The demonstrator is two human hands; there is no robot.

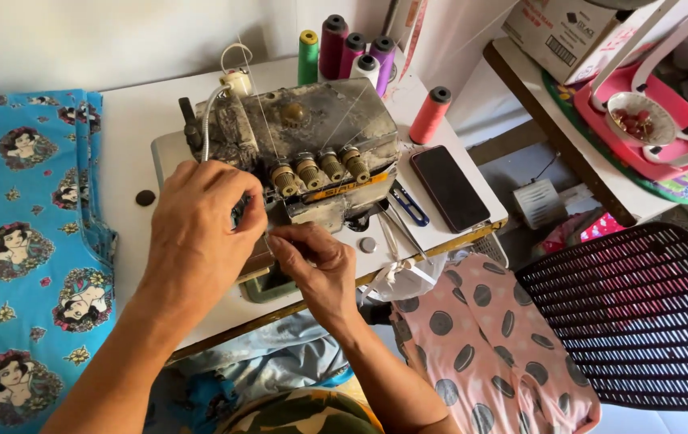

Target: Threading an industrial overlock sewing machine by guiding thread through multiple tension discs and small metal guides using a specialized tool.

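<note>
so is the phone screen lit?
No. The phone lies flat on the white table to the right of the sewing machine, and its screen is black.

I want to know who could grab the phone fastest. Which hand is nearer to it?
Right. The right hand is at the machine's front, with the phone up to its right. The left hand sits farther left, across the machine.

I am looking down at a home sewing corner: a worn grey metal overlock machine (312, 153) on a white table (131, 128), cones of coloured thread (348, 52) behind it, blue printed fabric (26, 241) alongside, and a dark plastic lattice chair (641, 313) nearby.
</note>
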